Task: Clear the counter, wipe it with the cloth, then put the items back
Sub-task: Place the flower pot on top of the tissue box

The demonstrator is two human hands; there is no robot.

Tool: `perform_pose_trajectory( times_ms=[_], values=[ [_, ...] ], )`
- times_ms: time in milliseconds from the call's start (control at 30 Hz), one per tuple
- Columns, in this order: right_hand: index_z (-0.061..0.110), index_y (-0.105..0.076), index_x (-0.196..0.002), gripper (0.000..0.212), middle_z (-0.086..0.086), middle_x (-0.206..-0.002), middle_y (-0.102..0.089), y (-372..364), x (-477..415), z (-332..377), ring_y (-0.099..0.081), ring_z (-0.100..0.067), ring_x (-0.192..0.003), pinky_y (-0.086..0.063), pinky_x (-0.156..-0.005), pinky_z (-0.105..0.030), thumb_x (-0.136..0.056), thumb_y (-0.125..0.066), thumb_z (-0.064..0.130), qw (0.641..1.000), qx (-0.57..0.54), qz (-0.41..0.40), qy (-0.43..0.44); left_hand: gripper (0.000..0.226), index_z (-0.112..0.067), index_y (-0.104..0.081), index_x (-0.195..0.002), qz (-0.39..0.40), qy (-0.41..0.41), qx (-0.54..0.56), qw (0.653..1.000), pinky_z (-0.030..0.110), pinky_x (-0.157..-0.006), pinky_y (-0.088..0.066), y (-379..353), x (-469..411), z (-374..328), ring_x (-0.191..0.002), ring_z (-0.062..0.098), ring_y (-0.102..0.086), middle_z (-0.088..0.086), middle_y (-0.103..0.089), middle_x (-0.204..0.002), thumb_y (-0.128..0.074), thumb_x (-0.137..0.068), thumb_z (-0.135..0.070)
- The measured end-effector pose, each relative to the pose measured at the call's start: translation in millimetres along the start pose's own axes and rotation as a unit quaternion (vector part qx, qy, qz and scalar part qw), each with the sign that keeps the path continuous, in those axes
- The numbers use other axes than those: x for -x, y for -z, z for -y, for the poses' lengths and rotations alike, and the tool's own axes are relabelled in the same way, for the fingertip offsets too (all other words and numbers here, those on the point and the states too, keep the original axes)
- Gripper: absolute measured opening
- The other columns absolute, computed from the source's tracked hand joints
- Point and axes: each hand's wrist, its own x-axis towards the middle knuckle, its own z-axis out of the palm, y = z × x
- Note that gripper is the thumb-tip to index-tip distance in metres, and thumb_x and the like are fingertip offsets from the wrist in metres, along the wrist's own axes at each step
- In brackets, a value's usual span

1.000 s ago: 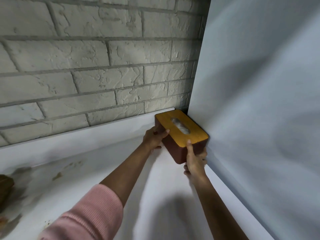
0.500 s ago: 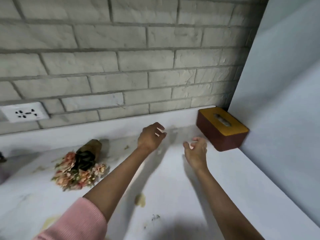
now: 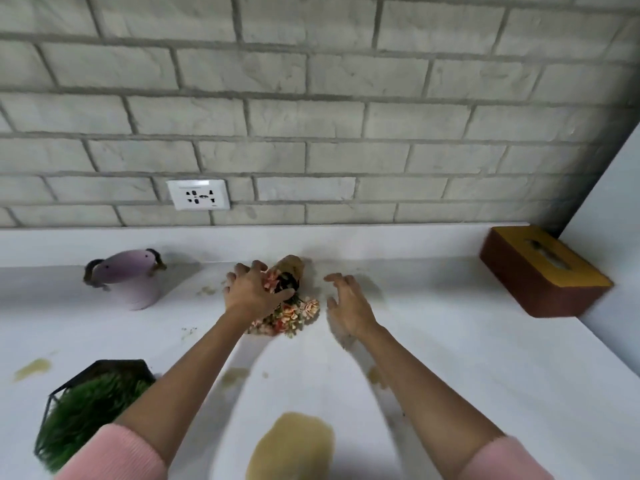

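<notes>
**Left hand on the flowers**

The flowers (image 3: pixel 294 313) lie on their side on the white counter (image 3: pixel 450 358), close to the back wall. The left hand (image 3: pixel 249 292) is on top of them, with its fingers bent round the bunch. The right hand (image 3: pixel 349 306) is just to the right of the flowers. It is wide open, holds nothing and does not touch them. A purple pot (image 3: pixel 131 278) stands left of the left hand. A green plant (image 3: pixel 86 407) sits nearer, beside the left arm. A tissue box (image 3: pixel 540 271) sits far right of the right hand, in the corner. A yellow puddle (image 3: pixel 294 445) lies between the arms.
</notes>
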Motion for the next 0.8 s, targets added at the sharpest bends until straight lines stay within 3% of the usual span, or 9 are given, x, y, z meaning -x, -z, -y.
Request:
perform_pose_trajectory(
  times_ms=[133, 233, 333, 467, 667, 800],
  values=[
    [0.025, -0.031, -0.143, 0.068, -0.007, -0.147, -0.034, -9.1, -37.8, 14.2, -0.037, -0.028, -0.133, -0.044, -0.102, -0.042, -0.086, -0.055, -0.003, 0.987, 0.139, 0.041, 0.071, 0.089, -0.015, -0.035, -0.129, 0.057, 0.041, 0.04, 0.997, 0.05, -0.097, -0.044, -15.4, -3.2, 17.0, -0.119, 0.037, -0.043, 0.017, -0.041, -0.127, -0.076, -0.063, -0.058],
    [0.031, -0.022, -0.147, 0.091, -0.001, -0.159, -0.015, -18.9, -62.6, 23.0, -0.017, -0.027, -0.145, -0.027, -0.115, -0.045, -0.077, -0.056, -0.017, 0.971, 0.179, 0.09, 0.132, 0.071, -0.011, -0.042, -0.122, 0.039, 0.011, 0.091, 0.995, 0.043, -0.091, -0.048, -26.5, -6.7, 24.2, -0.108, 0.035, -0.054, 0.017, -0.056, -0.117, -0.079, -0.068, -0.039],
    [0.034, -0.023, -0.147, 0.087, 0.004, -0.161, -0.006, -32.4, -81.9, 28.1, -0.005, -0.025, -0.148, -0.015, -0.12, -0.045, -0.081, -0.06, -0.009, 0.947, 0.216, 0.129, 0.199, 0.049, -0.007, -0.051, -0.113, 0.002, -0.033, 0.133, 0.991, 0.031, -0.072, -0.046, -27.3, -10.8, 28.0, -0.094, 0.031, -0.062, 0.014, -0.067, -0.106, -0.075, -0.073, -0.021],
    [0.029, -0.032, -0.143, 0.06, 0.004, -0.158, -0.021, -38.6, -94.8, 23.5, -0.011, -0.022, -0.148, -0.009, -0.121, -0.042, -0.091, -0.054, 0.008, 0.941, 0.222, 0.099, 0.235, 0.04, -0.007, -0.057, -0.108, -0.02, -0.069, 0.148, 0.986, 0.02, -0.063, -0.039, -17.7, -16.6, 29.4, -0.079, 0.02, -0.057, 0.009, -0.067, -0.098, -0.075, -0.072, -0.013],
    [0.024, -0.032, -0.142, 0.073, 0.001, -0.149, -0.037, 12.2, -96.5, 3.0, -0.025, -0.023, -0.142, -0.01, -0.119, -0.042, -0.081, -0.07, 0.013, 0.958, 0.175, -0.002, 0.228, 0.043, -0.019, -0.062, -0.102, -0.03, -0.112, 0.193, 0.974, 0.009, -0.053, -0.041, 14.6, -33.4, -14.3, -0.068, 0.008, -0.06, -0.004, -0.065, -0.083, -0.083, -0.064, -0.019],
    [0.019, -0.038, -0.139, 0.074, -0.004, -0.136, -0.047, 78.9, -86.9, -25.9, -0.041, -0.025, -0.128, -0.026, -0.112, -0.04, -0.074, -0.075, 0.026, 0.966, 0.16, -0.084, 0.187, 0.052, -0.021, -0.058, -0.107, -0.028, -0.188, 0.199, 0.961, 0.002, -0.053, -0.04, 29.4, -45.3, -76.8, -0.071, 0.001, -0.059, -0.005, -0.063, -0.087, -0.085, -0.061, -0.02]
  ],
)
